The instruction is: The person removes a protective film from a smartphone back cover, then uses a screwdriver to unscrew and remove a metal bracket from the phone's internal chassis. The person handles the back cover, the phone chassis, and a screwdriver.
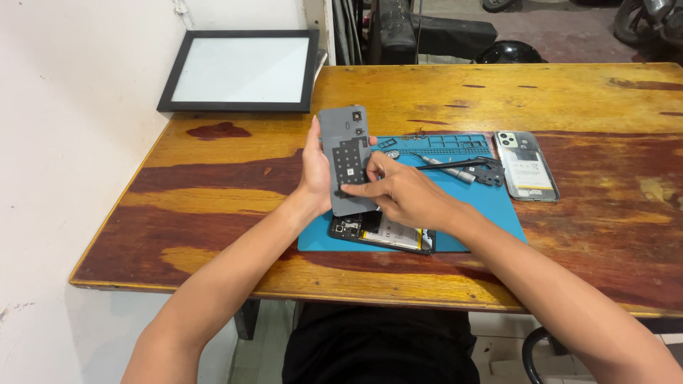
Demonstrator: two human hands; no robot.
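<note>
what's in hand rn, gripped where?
Left hand holds the grey phone back cover by its long side edges, upright. Right hand fingertips press its inner face.

Back cover (346, 153): matt grey plastic, smooth, with a black foam-like patch. Work mat (491, 203): matt blue, rubber-like. Bench (455, 92): varnished wood, glossy, blotchy red-brown stain. Opened phone (380, 231): black frame, glossy internals. Second phone (526, 165): glossy clear-looking back. Picture frame (242, 71): matt black.
</note>
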